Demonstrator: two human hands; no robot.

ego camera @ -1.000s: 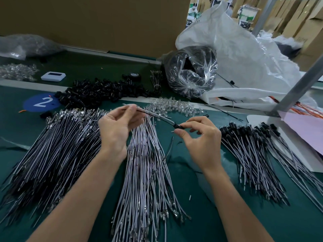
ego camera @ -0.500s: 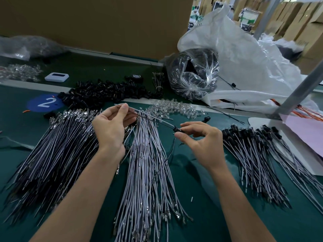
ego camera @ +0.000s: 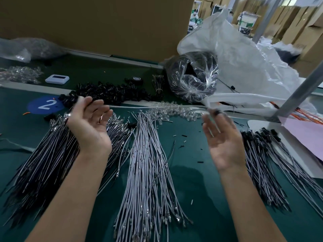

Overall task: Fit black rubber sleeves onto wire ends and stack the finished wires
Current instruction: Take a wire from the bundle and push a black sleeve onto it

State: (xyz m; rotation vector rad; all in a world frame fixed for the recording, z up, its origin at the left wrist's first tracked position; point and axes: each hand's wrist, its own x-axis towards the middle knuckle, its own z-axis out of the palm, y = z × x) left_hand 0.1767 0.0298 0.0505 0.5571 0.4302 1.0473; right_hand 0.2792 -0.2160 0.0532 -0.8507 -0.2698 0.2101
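Black rubber sleeve (ego camera: 217,112) sits at the fingertips of the right hand (ego camera: 222,142), whose grip looks pinched on it (it is blurry), above the green counter (ego camera: 201,189) near the finished wires (ego camera: 262,154). The left hand (ego camera: 89,126) is palm up with bent fingers; I cannot tell if its grip holds a wire. The sleeve could slip and get lost in a pile, because the pinch is tiny. I count two hands, three wire piles (dark wires (ego camera: 43,154) left, grey wires (ego camera: 148,163) middle, finished ones right) and one heap of loose sleeves (ego camera: 111,93).
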